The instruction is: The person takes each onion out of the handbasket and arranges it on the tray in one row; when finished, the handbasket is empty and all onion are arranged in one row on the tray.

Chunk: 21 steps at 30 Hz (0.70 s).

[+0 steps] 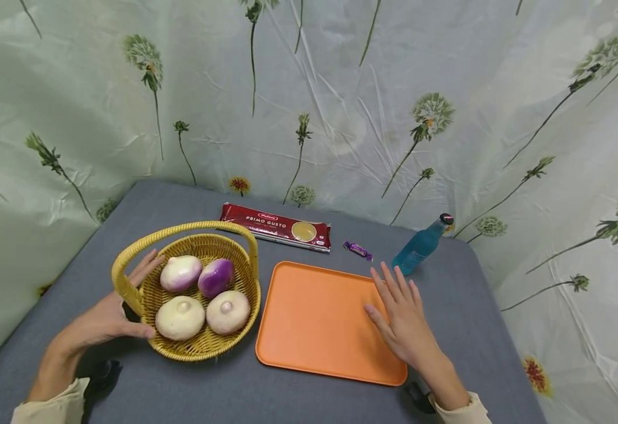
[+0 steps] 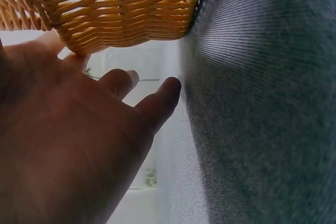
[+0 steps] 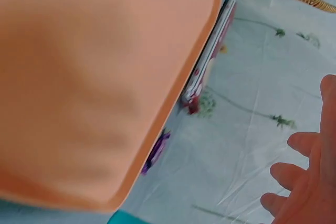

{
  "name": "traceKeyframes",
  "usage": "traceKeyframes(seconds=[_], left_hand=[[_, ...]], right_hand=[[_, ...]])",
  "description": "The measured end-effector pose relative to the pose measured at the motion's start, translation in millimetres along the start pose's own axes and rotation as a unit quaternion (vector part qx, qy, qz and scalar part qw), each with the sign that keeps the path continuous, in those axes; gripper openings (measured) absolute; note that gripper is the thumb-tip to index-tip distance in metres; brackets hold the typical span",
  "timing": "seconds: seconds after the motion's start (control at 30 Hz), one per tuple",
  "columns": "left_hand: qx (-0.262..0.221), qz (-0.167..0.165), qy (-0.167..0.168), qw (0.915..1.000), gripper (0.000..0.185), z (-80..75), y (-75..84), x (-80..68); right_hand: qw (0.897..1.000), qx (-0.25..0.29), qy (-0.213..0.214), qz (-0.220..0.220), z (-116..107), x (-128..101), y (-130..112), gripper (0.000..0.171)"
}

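A yellow wicker basket with a tall handle stands on the left of the table. Inside it lie several round vegetables that look like turnips, such as a purple one and a pale one. My left hand is at the basket's left side, thumb by the near rim and fingers spread behind the handle. In the left wrist view its fingers look extended beside the woven wall. Over the right part of an orange tray, my right hand hovers with straight, spread fingers, holding nothing.
Behind the tray lies a red packet marked Primo Gusto. A purple wrapped candy is to its right. A blue bottle with a dark cap is beyond the right hand. Floral fabric hangs behind the grey-covered table.
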State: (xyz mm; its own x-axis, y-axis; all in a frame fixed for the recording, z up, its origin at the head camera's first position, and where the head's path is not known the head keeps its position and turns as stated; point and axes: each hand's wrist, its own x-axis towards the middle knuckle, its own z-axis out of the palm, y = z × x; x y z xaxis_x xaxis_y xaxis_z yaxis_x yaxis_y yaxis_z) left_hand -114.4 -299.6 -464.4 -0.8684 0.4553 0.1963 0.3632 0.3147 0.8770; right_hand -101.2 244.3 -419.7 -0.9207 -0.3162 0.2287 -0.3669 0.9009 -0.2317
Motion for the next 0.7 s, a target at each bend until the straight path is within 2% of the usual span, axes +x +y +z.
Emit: traceKeyframes(seconds=[0.3,0.57,0.7], left_hand=[[0.004,0.015,-0.003,0.9999,0.133,3.9,-2.0,1.6],[-0.005,0.02,-0.004,0.9998,0.14,5.3,-4.6,5.3],[-0.008,0.012,-0.007,0.9999,0.141,5.6,-3.6,4.0]], right_hand=[[0.999,0.007,-0.02,-0.03,0.7,11.8,-25.5,0.07],[0.995,0.039,-0.022,-0.087,6.0,22.0,-45.9,0.067],[0.991,0.059,-0.031,-0.118,10.1,27.9,-56.8,0.066]])
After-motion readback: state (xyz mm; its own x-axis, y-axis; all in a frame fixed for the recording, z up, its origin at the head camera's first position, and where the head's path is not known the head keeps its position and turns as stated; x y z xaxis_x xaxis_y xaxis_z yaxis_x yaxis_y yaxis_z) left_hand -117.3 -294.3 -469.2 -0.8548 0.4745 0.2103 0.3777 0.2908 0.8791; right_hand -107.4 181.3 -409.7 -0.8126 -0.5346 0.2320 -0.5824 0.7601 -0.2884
